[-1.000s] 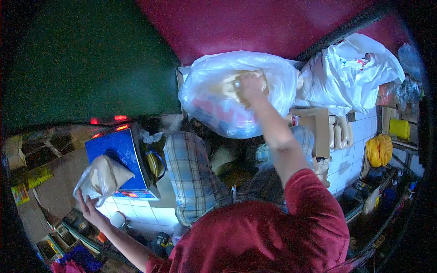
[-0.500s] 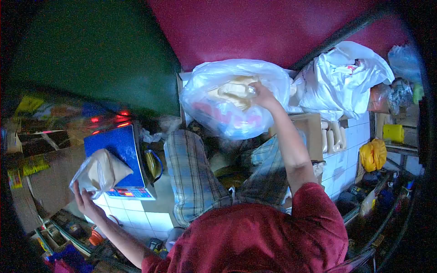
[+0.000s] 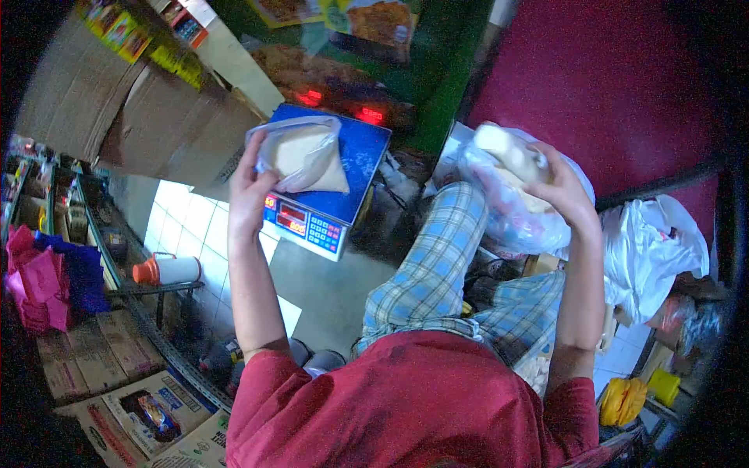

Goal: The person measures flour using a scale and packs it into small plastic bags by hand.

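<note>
On the blue pan of a digital scale (image 3: 360, 168) rests a small clear plastic bag (image 3: 300, 160) partly filled with pale powder. My left hand (image 3: 251, 187) pinches that bag's open edge on its left side. My right hand (image 3: 563, 183) grips a clear cup-like scoop (image 3: 511, 154) heaped with the same pale powder. The scoop is tilted above the mouth of a large plastic sack (image 3: 519, 226), which holds more powder. Red digits glow on the scale's front panel, beside its keypad.
A white sack (image 3: 651, 253) stands right of the large one. Cardboard (image 3: 164, 132) flanks the scale's left side. A white jug with an orange lid (image 3: 168, 270) and stacked cartons (image 3: 101, 355) are at the left. Yellow bundles (image 3: 622, 400) sit at the lower right.
My view has swung left toward the scale. My right hand has come up out of the large sack with a full scoop. My left hand still holds the small bag's edge.
</note>
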`<state>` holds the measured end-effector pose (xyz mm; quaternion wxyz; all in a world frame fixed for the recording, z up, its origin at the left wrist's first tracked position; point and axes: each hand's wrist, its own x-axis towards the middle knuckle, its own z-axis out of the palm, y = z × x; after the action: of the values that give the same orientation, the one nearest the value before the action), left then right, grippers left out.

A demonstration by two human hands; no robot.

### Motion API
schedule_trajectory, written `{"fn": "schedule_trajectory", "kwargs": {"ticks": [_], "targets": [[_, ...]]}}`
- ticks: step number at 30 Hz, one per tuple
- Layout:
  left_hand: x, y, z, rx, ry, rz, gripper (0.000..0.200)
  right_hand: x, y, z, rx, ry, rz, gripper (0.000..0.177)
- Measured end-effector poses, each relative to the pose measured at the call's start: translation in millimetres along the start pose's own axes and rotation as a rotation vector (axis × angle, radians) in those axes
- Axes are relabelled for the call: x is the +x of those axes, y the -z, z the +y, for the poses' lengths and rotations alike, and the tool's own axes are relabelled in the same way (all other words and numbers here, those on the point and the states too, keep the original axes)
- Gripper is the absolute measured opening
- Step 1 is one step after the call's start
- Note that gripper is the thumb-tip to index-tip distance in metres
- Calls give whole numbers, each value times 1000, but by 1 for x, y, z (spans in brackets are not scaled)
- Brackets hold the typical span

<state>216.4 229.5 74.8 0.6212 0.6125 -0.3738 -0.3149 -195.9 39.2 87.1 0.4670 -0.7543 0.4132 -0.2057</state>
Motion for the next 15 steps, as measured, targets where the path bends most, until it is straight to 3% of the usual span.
{"fn": "schedule_trajectory", "kwargs": {"ticks": [3, 5, 8, 9, 10, 11, 12, 15], "targets": [[2, 5, -1, 57, -25, -62, 68, 33, -47, -64, 36, 129, -134, 68], [7, 8, -3, 61, -33, -76, 69, 66, -78, -87, -96, 311, -152, 65], [9, 12, -3, 25, -24, -66, 70, 102, -137, -139, -646, 476, 11, 57], [9, 11, 4, 10, -5, -70, 71, 113, -158, -146, -811, 657, 133, 48], [9, 10, 8, -5, 14, -74, 71, 124, -177, -156, -941, 815, 235, 26], [9, 11, 8, -17, 18, -63, 71, 129, -193, -166, -1046, 944, 283, 20], [9, 12, 7, -43, 24, -64, 72, 134, -207, -174, -1104, 1070, 314, 19], [8, 12, 11, -83, 23, -84, 73, 135, -217, -188, -1261, 1158, 275, 18]]}}
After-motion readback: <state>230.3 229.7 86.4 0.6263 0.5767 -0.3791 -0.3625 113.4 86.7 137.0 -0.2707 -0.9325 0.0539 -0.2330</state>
